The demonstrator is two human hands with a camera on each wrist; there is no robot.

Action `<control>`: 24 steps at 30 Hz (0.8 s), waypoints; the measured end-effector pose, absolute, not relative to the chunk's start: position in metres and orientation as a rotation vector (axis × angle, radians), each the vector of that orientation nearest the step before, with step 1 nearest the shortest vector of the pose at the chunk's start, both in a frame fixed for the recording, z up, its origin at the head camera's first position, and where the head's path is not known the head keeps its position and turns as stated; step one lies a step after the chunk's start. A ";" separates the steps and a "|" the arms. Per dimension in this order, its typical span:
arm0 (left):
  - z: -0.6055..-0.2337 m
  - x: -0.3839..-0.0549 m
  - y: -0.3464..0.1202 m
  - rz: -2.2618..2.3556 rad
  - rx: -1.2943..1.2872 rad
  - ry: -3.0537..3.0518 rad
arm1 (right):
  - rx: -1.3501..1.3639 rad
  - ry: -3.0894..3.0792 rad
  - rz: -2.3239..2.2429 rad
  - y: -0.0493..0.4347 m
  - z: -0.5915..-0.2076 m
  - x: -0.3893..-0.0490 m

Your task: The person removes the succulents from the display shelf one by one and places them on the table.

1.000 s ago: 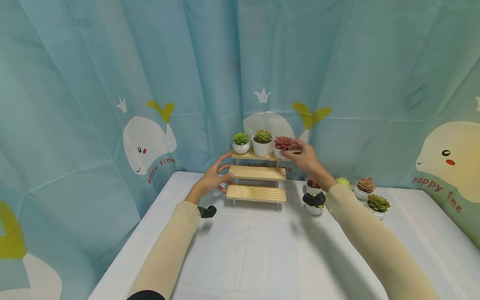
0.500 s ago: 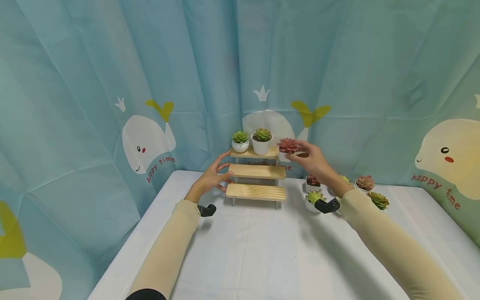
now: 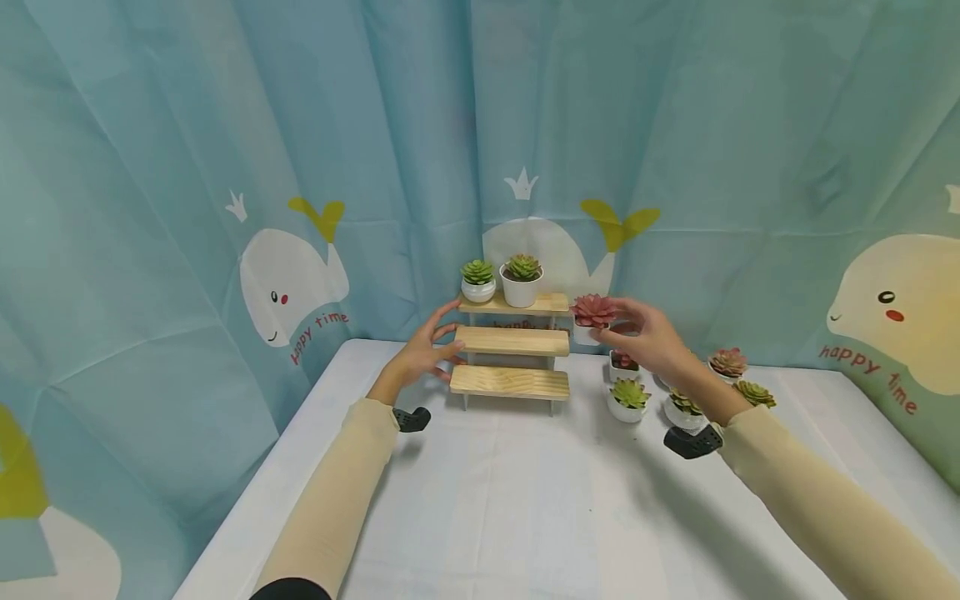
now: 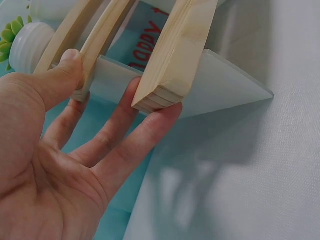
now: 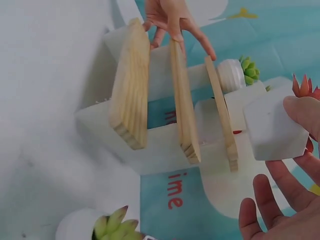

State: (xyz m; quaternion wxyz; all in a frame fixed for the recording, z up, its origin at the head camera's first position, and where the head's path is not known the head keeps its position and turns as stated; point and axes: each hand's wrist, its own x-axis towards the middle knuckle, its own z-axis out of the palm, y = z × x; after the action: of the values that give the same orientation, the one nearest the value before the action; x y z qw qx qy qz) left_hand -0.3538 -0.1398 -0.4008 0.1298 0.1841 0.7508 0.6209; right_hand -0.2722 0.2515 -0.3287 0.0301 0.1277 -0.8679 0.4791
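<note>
My right hand (image 3: 651, 333) pinches the white pot of a red potted succulent (image 3: 593, 312), raised just right of the top step of a three-step wooden display stand (image 3: 512, 340). In the right wrist view the thumb lies on the white pot (image 5: 275, 122). At the stand's left end, my left hand (image 3: 422, 357) has its fingers spread along the plank ends. Its thumb touches the middle plank, while fingertips meet the edge of the bottom plank (image 4: 172, 60) in the left wrist view. Two green potted succulents, a small one (image 3: 477, 281) and a larger one (image 3: 521, 280), stand on the top step.
Right of the stand, several potted succulents stand on the white-covered table (image 3: 480, 500), including a light green one (image 3: 628, 400) and a pinkish one (image 3: 727, 364). My right forearm partly hides some of them. A blue whale-print curtain (image 3: 420, 125) hangs behind.
My right hand has lifted the red potted succulent off the top step's right end and carried it right and slightly lower. The left hand stays at the stand.
</note>
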 end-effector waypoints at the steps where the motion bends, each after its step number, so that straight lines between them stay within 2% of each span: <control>1: -0.401 -0.353 -0.140 1.804 0.534 2.181 | 0.397 -2.674 1.475 0.254 -0.330 -0.269; 14: -0.400 -0.352 -0.139 1.816 0.533 2.164 | 0.359 -2.703 1.412 0.281 -0.335 -0.234; 24: -0.399 -0.353 -0.140 1.816 0.533 2.166 | 0.323 -2.697 1.424 0.300 -0.357 -0.209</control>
State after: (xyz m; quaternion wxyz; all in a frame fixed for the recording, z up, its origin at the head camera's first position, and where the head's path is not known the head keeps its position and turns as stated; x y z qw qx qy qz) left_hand -0.3526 -0.1398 -0.3989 0.1322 0.1836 0.7465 0.6257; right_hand -0.2093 0.2998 -0.3570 0.0376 0.1051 -0.8788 0.4640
